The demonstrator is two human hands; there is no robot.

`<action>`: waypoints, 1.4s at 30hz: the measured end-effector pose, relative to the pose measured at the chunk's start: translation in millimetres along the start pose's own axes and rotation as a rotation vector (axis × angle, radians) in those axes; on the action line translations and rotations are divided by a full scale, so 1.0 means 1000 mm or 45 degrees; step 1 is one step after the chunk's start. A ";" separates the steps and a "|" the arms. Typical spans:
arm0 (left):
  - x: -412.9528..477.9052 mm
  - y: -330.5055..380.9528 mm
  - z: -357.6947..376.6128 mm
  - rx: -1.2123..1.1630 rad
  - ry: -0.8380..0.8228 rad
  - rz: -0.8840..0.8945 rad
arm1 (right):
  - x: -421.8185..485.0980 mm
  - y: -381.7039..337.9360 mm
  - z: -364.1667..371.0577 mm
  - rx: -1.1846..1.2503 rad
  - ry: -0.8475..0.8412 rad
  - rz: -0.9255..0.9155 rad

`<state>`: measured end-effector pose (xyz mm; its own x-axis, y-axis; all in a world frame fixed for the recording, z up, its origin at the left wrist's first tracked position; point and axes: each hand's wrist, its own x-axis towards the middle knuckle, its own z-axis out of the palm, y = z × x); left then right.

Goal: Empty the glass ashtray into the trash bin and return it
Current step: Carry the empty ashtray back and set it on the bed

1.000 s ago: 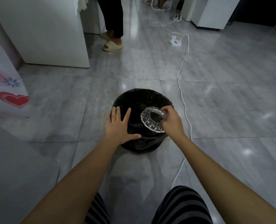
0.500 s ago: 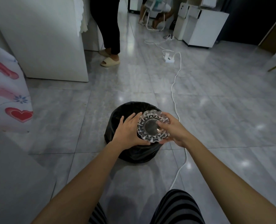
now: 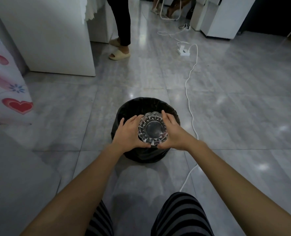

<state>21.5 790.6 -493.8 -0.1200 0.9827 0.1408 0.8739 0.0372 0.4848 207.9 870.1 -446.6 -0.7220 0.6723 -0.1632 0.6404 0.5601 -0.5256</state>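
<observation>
The cut-glass ashtray (image 3: pixel 153 129) is held level over the near half of the trash bin (image 3: pixel 138 106), its round hollow facing me. My left hand (image 3: pixel 128 133) grips its left rim and my right hand (image 3: pixel 173 132) grips its right rim, thumbs under the near edge. The bin is a round bucket lined with a black bag, standing on the grey tiled floor; its inside looks dark and I cannot tell what lies in it.
A white cable (image 3: pixel 191 106) runs along the floor just right of the bin to a power strip (image 3: pixel 184 51). A person's legs in sandals (image 3: pixel 120 53) stand beyond, beside a white cabinet (image 3: pixel 56 36). A heart-patterned cloth (image 3: pixel 6 87) hangs at left.
The ashtray, tilted on edge in my right hand alone a second ago, is now turned level. My left hand left the bin's rim and took hold of the ashtray.
</observation>
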 end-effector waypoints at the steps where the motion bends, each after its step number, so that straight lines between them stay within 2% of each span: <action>1: 0.000 -0.002 0.006 -0.005 0.011 -0.009 | 0.001 0.004 0.002 -0.052 0.007 -0.027; 7: 0.004 -0.005 0.021 0.085 -0.003 -0.009 | 0.005 0.026 0.017 -0.421 0.094 -0.074; 12: 0.001 0.025 -0.020 0.103 -0.095 -0.099 | -0.006 -0.003 -0.020 -0.556 0.087 -0.065; 17: -0.005 0.068 -0.105 -0.018 -0.162 -0.210 | -0.023 -0.063 -0.091 -0.556 0.002 -0.108; 25: -0.001 0.139 -0.287 0.039 -0.163 -0.333 | -0.037 -0.190 -0.227 -0.408 -0.027 -0.175; 29: -0.002 0.166 -0.372 0.100 -0.157 -0.381 | -0.042 -0.251 -0.287 -0.449 -0.019 -0.264; 36: -0.013 0.197 -0.485 0.239 -0.092 -0.400 | -0.046 -0.332 -0.355 -0.463 0.040 -0.408; 42: -0.056 0.205 -0.520 0.216 0.010 -0.574 | -0.056 -0.376 -0.364 -0.447 -0.026 -0.585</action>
<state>-37.7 648.9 46.0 -0.5078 0.8603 -0.0445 0.7983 0.4893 0.3512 102.9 798.0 64.6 -0.9492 0.3145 -0.0013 0.3058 0.9218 -0.2382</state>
